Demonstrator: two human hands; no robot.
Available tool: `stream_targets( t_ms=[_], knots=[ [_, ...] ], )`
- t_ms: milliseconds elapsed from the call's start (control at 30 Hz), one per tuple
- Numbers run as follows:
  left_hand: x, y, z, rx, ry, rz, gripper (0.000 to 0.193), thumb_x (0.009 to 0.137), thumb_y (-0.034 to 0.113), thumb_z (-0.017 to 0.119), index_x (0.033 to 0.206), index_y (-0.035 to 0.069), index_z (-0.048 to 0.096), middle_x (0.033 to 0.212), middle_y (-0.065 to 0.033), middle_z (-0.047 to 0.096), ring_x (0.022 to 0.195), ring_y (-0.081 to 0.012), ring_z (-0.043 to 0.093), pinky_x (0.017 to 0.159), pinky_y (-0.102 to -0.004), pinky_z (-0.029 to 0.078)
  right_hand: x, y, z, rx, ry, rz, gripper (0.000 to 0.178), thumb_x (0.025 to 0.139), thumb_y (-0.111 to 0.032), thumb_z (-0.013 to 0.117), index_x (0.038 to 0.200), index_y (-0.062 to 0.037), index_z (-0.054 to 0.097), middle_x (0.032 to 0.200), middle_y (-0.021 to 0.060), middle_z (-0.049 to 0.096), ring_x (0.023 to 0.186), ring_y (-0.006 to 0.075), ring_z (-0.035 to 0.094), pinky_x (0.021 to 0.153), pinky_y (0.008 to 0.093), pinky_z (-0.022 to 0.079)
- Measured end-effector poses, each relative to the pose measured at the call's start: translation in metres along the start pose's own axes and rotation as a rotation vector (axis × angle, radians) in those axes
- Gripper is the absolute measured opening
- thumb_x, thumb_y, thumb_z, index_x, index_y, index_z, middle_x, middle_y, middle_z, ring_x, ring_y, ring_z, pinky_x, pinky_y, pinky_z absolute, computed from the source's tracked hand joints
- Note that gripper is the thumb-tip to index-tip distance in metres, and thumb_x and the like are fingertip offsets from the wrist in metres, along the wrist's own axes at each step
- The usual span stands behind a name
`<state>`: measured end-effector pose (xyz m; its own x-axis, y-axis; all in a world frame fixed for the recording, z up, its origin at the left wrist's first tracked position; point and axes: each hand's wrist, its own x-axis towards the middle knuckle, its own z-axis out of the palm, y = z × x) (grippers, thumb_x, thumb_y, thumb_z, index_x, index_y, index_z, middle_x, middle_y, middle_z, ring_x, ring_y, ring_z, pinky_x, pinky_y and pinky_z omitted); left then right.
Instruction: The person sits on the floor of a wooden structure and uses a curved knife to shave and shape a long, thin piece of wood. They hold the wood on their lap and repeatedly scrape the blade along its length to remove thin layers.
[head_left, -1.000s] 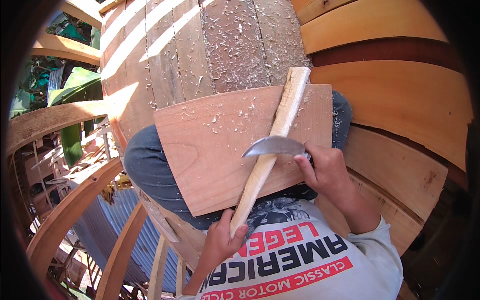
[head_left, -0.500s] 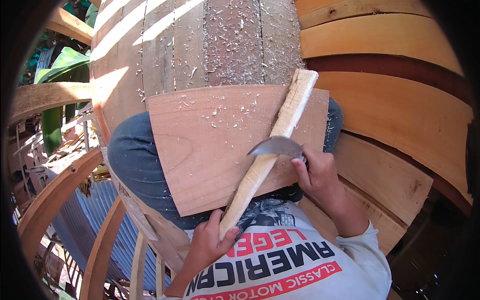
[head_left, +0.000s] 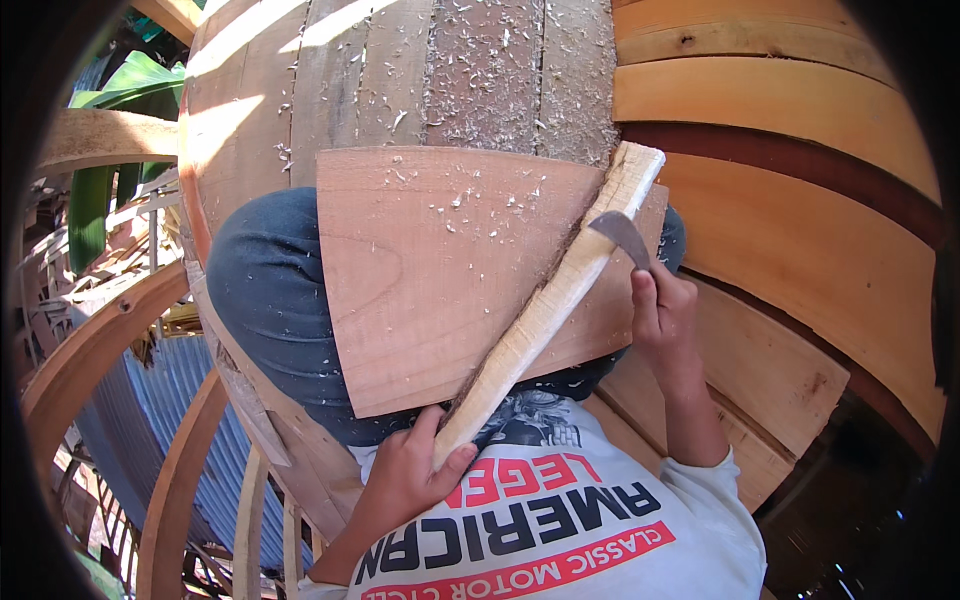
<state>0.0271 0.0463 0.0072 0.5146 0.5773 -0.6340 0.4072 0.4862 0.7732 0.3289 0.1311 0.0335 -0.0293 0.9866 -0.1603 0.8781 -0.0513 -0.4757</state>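
A pale strip of wood (head_left: 548,318) with a rough dark edge slants across a flat wooden board (head_left: 410,270) on my lap. My left hand (head_left: 418,462) is closed around the strip's near end, against my shirt. In my right hand (head_left: 664,310) is a small curved knife (head_left: 622,236), its handle mostly hidden by the fingers. The hooked blade lies across the strip's upper part, near the far end. Curled shavings are scattered over the board's far half.
The plank floor (head_left: 390,90) ahead is strewn with shavings. A wall of wooden planks (head_left: 780,205) rises on the right. Curved wooden railing slats (head_left: 185,480) stand at the left, with corrugated metal sheeting (head_left: 175,410) and green leaves (head_left: 135,80) beyond.
The knife has moved with my right hand up the strip toward its far end. My left hand keeps its hold on the near end. The view has shifted slightly.
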Motion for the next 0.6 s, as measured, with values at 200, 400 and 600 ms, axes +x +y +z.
stream_targets(
  t_ms=[200,400,600],
  knots=[
    [-0.001,-0.002,0.000,-0.009,0.009,-0.002,0.051,0.089,0.041,0.060,0.109,-0.005,0.050,0.070,-0.0274,0.061,0.069,-0.0437,0.064,0.060,-0.0461,0.050,0.011,0.020,-0.003,-0.017,0.144,0.286,0.035,0.088,-0.031,0.063,0.069,-0.0038,0.050,0.054,0.0135,0.050,0.046,0.0277,0.056,0.045,0.0367,0.042],
    [0.000,0.000,-0.002,-0.006,-0.036,-0.033,0.050,0.089,0.041,0.059,0.107,-0.005,0.051,0.071,-0.0281,0.062,0.069,-0.0439,0.064,0.060,-0.0460,0.050,-0.011,-0.016,-0.001,-0.093,-0.158,-0.186,0.036,0.087,-0.031,0.063,0.068,-0.0025,0.051,0.055,0.0151,0.050,0.049,0.0336,0.056,0.046,0.0380,0.042],
    [0.002,0.001,0.000,0.030,0.012,0.039,0.049,0.089,0.041,0.059,0.105,-0.004,0.051,0.071,-0.0276,0.062,0.068,-0.0444,0.064,0.060,-0.0463,0.050,-0.017,-0.025,0.002,-0.126,-0.183,-0.340,0.038,0.091,-0.030,0.060,0.069,-0.0013,0.050,0.054,0.0157,0.048,0.047,0.0315,0.054,0.045,0.0364,0.040]
  ],
)
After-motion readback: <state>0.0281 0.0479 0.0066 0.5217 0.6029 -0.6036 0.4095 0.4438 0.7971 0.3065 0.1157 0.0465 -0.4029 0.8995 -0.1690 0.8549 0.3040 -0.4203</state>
